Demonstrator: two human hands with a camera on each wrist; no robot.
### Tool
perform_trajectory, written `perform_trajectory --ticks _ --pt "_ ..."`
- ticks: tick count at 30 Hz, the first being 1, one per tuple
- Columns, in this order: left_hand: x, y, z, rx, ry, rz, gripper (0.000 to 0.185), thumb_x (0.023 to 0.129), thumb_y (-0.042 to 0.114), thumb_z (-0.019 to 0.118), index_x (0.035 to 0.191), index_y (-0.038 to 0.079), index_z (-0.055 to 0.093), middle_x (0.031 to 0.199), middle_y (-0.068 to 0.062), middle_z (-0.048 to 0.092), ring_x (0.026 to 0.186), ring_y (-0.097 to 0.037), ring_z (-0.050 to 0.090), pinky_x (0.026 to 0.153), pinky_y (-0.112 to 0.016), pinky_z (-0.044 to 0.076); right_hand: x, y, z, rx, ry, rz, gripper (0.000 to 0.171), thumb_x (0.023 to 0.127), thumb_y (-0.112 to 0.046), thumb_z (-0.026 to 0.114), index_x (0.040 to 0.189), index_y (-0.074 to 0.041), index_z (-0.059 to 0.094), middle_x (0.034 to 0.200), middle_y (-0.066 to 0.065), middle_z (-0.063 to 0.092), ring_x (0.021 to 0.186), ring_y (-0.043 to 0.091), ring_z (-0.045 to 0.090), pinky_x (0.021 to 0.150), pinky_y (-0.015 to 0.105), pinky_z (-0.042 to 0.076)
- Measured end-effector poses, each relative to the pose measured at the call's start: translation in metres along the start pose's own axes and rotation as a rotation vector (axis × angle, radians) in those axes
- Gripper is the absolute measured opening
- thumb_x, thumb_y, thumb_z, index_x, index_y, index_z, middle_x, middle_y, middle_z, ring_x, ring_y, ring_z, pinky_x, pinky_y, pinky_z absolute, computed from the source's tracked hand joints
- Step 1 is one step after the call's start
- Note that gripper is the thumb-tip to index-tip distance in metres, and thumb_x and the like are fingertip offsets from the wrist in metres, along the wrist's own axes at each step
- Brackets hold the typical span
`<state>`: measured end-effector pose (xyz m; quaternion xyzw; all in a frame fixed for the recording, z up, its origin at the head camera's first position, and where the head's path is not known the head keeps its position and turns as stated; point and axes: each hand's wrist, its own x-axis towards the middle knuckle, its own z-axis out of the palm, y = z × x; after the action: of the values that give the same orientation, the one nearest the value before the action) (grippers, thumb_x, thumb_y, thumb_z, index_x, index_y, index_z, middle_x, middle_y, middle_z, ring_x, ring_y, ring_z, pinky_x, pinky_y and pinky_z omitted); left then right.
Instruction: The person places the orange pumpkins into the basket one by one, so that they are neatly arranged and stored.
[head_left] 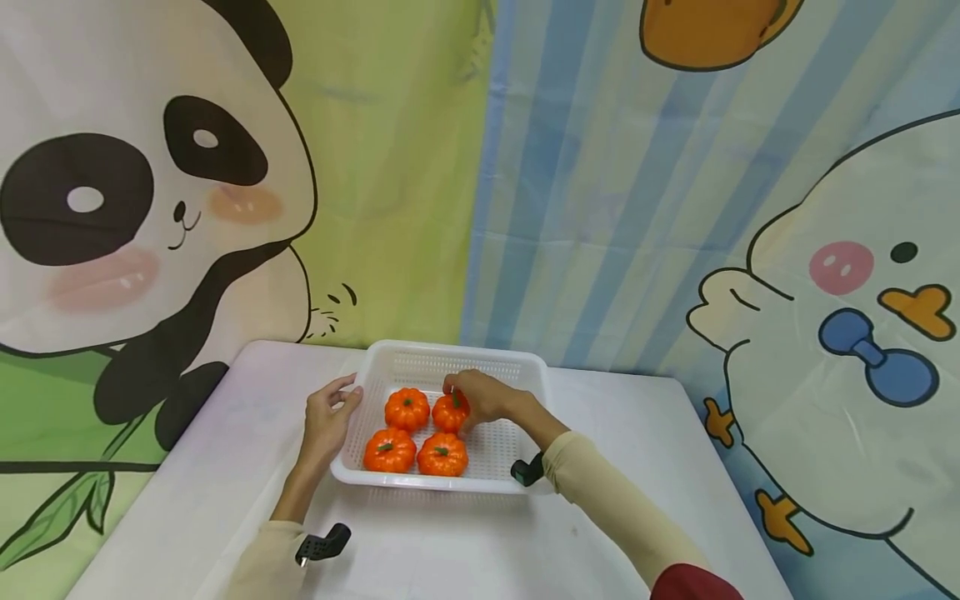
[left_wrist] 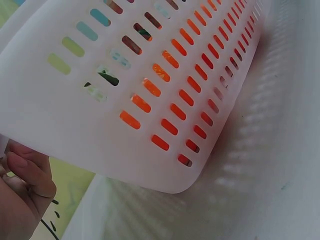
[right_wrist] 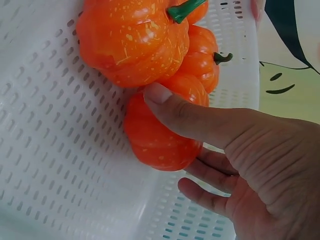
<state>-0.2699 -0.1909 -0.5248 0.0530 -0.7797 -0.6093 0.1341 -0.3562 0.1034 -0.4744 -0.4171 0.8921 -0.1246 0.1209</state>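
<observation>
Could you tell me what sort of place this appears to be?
Probably a staged indoor recording spot, not a home: cartoon panda and duck backdrop cloths hang behind a plain white table bearing a white basket of toy pumpkins.

The basket [head_left: 525, 367] is white slotted plastic, smooth and slightly glossy; the four pumpkins [head_left: 407, 409] look like shiny speckled orange plastic; the table [head_left: 660, 450] is matt white.
</observation>
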Motion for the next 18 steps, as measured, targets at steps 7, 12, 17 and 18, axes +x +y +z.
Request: perform_trajectory --ticks 7,12,17,18 --pt "0.001 0.0 0.005 0.009 0.0 0.007 0.042 0.11 0.019 0.066 0.147 -0.001 0.065 0.101 -0.026 0.075 0.07 -0.004 0.067 0.068 -0.016 0.057 -0.003 0.0 -0.002 -0.007 -0.019 0.031 0.073 0.073 -0.023 0.104 0.131 -0.006 0.064 0.12 0.011 0.072 0.112 0.027 0.064 0.108 0.042 0.054" --pt "0.001 0.002 0.005 0.001 -0.003 0.012 0.042 0.11 0.019 0.066 0.147 -0.001 0.065 0.1 -0.026 0.075 0.07 -0.004 0.066 0.068 -0.016 0.056 -0.006 -0.002 -0.005 0.012 -0.036 0.042 0.078 0.075 -0.021 0.102 0.138 -0.003 0.061 0.131 0.016 0.07 0.125 0.033 0.062 0.115 0.047 0.052" --pt "0.004 0.003 0.003 0.016 0.01 0.023 0.042 0.109 0.019 0.066 0.146 -0.001 0.066 0.098 -0.024 0.076 0.07 -0.002 0.065 0.068 -0.015 0.055 -0.007 -0.001 -0.009 0.036 -0.038 0.039 0.085 0.077 -0.02 0.101 0.147 -0.002 0.055 0.142 0.018 0.066 0.133 0.036 0.059 0.12 0.05 0.05" --pt "0.004 0.003 0.003 0.018 0.015 0.025 0.042 0.109 0.019 0.066 0.146 -0.001 0.066 0.097 -0.023 0.076 0.07 -0.002 0.065 0.068 -0.014 0.055 -0.007 -0.001 -0.01 0.05 -0.039 0.041 0.087 0.078 -0.02 0.101 0.149 -0.002 0.054 0.144 0.019 0.065 0.135 0.037 0.059 0.12 0.05 0.049"
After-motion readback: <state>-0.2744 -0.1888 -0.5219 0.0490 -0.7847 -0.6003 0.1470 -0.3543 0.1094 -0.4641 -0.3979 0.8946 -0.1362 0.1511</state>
